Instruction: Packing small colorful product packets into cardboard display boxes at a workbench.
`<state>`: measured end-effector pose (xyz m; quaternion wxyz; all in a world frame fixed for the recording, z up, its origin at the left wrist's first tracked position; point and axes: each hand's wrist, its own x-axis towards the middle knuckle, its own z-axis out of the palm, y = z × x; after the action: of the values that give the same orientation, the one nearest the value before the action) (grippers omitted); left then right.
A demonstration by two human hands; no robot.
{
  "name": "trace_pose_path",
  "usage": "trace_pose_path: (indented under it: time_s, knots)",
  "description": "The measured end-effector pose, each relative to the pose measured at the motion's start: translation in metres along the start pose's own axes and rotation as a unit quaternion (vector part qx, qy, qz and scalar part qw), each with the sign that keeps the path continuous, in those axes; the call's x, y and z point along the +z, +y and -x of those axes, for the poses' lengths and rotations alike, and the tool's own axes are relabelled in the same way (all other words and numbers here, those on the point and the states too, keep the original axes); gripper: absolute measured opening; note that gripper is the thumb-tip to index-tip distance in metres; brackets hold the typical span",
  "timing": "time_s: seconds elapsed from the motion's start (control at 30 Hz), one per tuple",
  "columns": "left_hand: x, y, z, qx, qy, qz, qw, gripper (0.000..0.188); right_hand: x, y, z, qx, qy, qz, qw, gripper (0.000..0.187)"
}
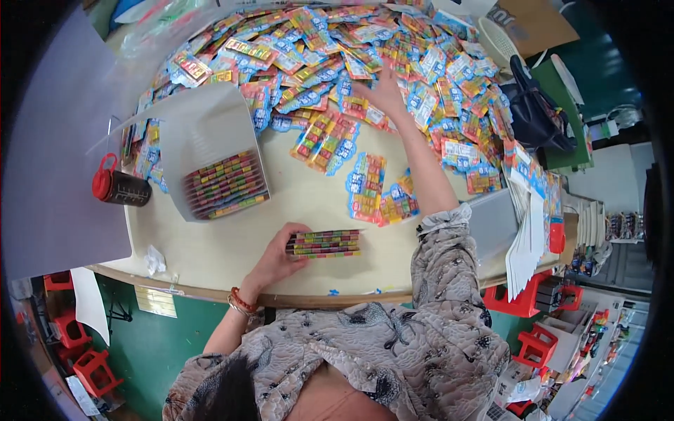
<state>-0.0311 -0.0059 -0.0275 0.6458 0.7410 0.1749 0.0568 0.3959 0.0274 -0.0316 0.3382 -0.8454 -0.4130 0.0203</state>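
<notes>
Fingers (291, 240) of my left hand (277, 256) curl around the left end of a stack of candy strips (324, 243), thumb on the near side and fingertips over the top, clamped on it. That stack lies flat on the cream worktop (232, 242), close to its near edge, with its long axis running left to right; its free end points to my right, away from the palm. It looks like a block of thin layered strips banded in red, green, yellow and purple, with crisp square ends.

My right hand (385, 90) reaches far out, fingers spread and resting flat on the heap of glossy blue-edged blister cards (393, 63) that covers the back of the worktop. I cannot tell whether anything is pinched under them.

To the left of the stack, well apart, stands a white cardboard box (203, 140), tilted open toward me, with more of the same coloured strips packed in rows inside. Beside it sits a dark bottle with a red cap (119, 186), lying on a grey sheet.
</notes>
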Motion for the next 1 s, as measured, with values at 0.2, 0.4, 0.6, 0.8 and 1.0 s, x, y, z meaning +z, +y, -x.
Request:
trace_pose_path:
  time_s: [0.2, 0.4, 0.6, 0.8, 1.0]
  knots:
    - [0.006, -0.003, -0.009, 0.060, 0.017, -0.022, 0.998, 0.060, 0.036, 0.041, -0.067, 0.303, 0.141, -0.351, 0.875, 0.121]
    - [0.002, -0.004, -0.011, 0.072, 0.034, -0.034, 0.996, 0.061, 0.041, -0.018, -0.079, 0.390, 0.249, -0.359, 0.811, 0.108]
    - [0.000, -0.005, -0.013, 0.071, 0.031, -0.034, 0.996, 0.060, 0.043, 0.025, -0.065, 0.291, 0.221, -0.484, 0.795, 0.092]
    - [0.006, -0.002, -0.010, 0.063, 0.020, -0.045, 0.997, 0.055, -0.001, 0.016, 0.041, 0.268, 0.112, -0.502, 0.815, 0.077]
    - [0.006, -0.011, 0.002, 0.063, 0.028, -0.017, 0.997, 0.057, -0.046, -0.024, 0.165, 0.178, -0.061, -0.317, 0.930, 0.068]
